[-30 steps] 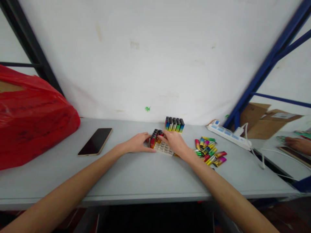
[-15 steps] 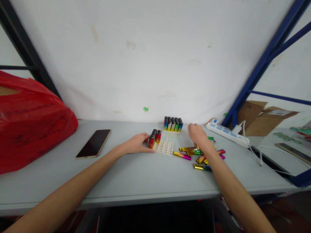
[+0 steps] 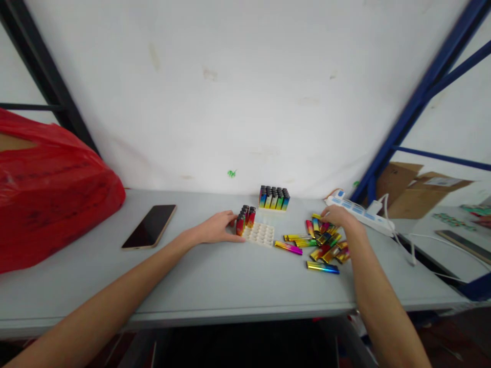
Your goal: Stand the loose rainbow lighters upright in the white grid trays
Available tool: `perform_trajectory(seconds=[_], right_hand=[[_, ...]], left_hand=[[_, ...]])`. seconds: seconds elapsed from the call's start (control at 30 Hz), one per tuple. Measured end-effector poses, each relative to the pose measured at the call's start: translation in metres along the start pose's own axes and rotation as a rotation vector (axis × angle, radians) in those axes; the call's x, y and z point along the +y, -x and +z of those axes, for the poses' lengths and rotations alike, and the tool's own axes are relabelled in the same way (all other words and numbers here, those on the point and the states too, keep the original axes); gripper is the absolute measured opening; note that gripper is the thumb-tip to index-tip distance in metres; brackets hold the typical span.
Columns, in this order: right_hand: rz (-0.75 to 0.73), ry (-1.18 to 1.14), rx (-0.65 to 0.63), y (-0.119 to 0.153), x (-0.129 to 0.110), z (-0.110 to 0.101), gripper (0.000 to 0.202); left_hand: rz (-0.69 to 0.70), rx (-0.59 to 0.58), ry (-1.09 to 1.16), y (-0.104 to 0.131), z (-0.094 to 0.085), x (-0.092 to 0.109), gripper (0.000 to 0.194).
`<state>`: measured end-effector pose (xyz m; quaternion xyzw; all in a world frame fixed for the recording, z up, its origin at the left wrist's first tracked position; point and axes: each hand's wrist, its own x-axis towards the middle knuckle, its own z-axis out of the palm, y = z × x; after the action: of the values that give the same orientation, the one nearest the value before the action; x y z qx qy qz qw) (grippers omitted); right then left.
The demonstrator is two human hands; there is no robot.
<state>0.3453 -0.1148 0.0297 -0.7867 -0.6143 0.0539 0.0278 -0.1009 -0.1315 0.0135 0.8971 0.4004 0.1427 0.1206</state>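
Note:
A white tray (image 3: 260,234) with rows of round sockets lies on the table. Upright red lighters (image 3: 246,219) with black tops fill its left end. My left hand (image 3: 218,227) is around that end, its thumb along the front corner and its fingers behind and beside the lighters. Off to the right lies a loose pile of shiny multicoloured lighters (image 3: 326,240). My right hand (image 3: 339,215) is at the pile's far side, fingers bent down and bunched at a gold lighter (image 3: 316,216). The fingertips are partly hidden. A gold-and-magenta lighter (image 3: 288,248) lies beside the tray.
A second tray full of upright lighters (image 3: 274,198) stands near the wall. A white power strip (image 3: 360,213) with cables lies at the right. On the left are a phone (image 3: 149,227) and a red plastic bag (image 3: 57,189). A blue shelf post (image 3: 414,102) rises at the right.
My right hand has moved right, from the space beside the rear tray to the back of the pile, uncovering more loose lighters. My left hand stays at the front tray.

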Motion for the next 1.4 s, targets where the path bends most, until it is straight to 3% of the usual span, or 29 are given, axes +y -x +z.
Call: perform_trajectory(seconds=[0.13, 0.27, 0.53, 0.67, 0.8, 1.0, 1.1, 1.17, 1.4], right_hand=[[-0.023, -0.001, 0.006, -0.002, -0.001, 0.002, 0.015], [-0.062, -0.036, 0.166, -0.001, -0.009, -0.003, 0.022], [-0.427, -0.641, 0.329, 0.020, -0.071, 0.003, 0.046], [-0.560, -0.979, 0.262, 0.034, -0.103, 0.008, 0.058], [-0.565, -1.147, 0.212, 0.049, -0.125, 0.010, 0.056], [-0.656, -1.403, -0.126, 0.071, -0.148, 0.013, 0.051], [-0.599, -1.419, -0.178, 0.077, -0.157, 0.018, 0.050], [-0.557, -1.362, -0.140, 0.080, -0.162, 0.023, 0.052], [-0.591, -0.950, 0.251, 0.091, -0.174, 0.033, 0.052]], left_hand=[[0.009, 0.011, 0.002, 0.000, -0.001, 0.002, 0.068], [0.006, 0.018, 0.013, 0.000, 0.001, 0.000, 0.069], [0.021, 0.014, 0.004, 0.000, 0.001, 0.000, 0.069], [0.021, 0.015, 0.003, 0.000, 0.000, 0.001, 0.069], [0.022, 0.021, 0.005, 0.000, 0.000, 0.001, 0.068], [0.045, 0.025, 0.009, 0.000, 0.001, -0.001, 0.066], [0.039, 0.031, 0.008, 0.000, 0.002, -0.001, 0.068], [0.026, 0.027, 0.008, 0.000, 0.001, 0.000, 0.069], [0.027, -0.010, 0.006, 0.001, -0.003, 0.005, 0.066]])
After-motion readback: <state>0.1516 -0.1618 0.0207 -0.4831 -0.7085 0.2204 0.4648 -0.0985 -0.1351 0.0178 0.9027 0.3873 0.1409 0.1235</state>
